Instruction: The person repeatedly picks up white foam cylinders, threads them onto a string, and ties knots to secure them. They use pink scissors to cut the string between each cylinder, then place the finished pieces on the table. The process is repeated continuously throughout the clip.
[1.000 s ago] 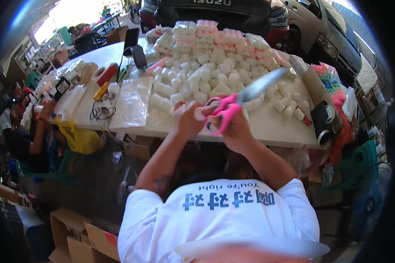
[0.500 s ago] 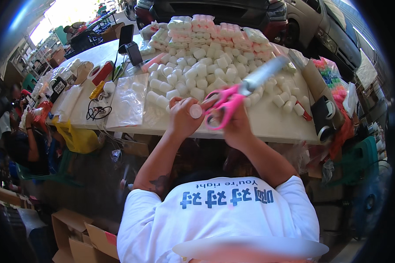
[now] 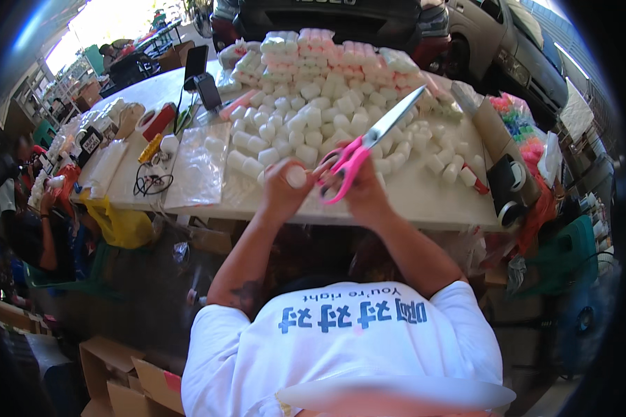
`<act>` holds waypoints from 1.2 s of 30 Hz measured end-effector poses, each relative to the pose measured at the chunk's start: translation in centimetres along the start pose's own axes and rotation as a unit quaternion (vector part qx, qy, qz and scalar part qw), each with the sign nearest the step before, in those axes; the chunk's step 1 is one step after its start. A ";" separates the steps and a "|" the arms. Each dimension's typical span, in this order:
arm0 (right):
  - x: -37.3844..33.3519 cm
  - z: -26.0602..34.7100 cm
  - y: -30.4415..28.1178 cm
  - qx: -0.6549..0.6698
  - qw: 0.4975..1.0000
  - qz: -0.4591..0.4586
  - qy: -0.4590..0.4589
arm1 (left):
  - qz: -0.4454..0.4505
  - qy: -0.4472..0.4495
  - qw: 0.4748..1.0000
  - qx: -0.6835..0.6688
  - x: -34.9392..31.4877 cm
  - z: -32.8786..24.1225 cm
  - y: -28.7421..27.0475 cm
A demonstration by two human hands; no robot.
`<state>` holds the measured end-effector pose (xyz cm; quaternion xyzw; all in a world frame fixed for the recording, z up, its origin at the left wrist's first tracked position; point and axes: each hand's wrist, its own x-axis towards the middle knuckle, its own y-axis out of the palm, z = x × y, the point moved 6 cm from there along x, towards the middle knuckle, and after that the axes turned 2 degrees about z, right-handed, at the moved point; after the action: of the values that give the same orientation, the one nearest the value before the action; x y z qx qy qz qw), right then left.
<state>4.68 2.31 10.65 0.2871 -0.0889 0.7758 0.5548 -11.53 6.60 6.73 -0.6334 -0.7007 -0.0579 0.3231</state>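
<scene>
My left hand is closed around a small white cylinder, whose round end faces up. My right hand grips scissors with pink handles. Their blades lie together and point to the far right, over the table. The two hands are close together above the table's near edge, and the right fingertips come near the cylinder. Just beyond them spreads a heap of similar white cylinders. Whether the right fingers touch the held cylinder I cannot tell.
Bagged white and pink rolls are stacked at the table's far side. A clear plastic sheet, black cable and red tape roll lie left. A cardboard box stands right. Another person's arm shows far left.
The scissors, blurred by motion before, now show sharply, with their blades tilted more steeply away from me. Both hands appear slightly farther left; the left still holds the cylinder.
</scene>
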 end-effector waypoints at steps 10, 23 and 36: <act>-11.3 -6.7 3.1 0.186 0.879 0.248 0.361 | -0.057 -0.156 0.741 -0.650 0.6 3.1 -2.5; -9.4 -6.0 0.0 0.012 0.900 0.054 0.433 | -0.106 -0.162 0.805 -0.561 1.1 4.7 -3.0; -13.3 7.7 -26.2 -0.592 0.768 -0.108 0.218 | 0.092 -0.155 0.971 -0.156 14.7 -0.1 1.0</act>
<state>34.17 -2.31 5.04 -0.2674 -0.3762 0.5461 0.6991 -10.41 19.28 14.22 -0.7392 -0.6631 -0.0379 0.1117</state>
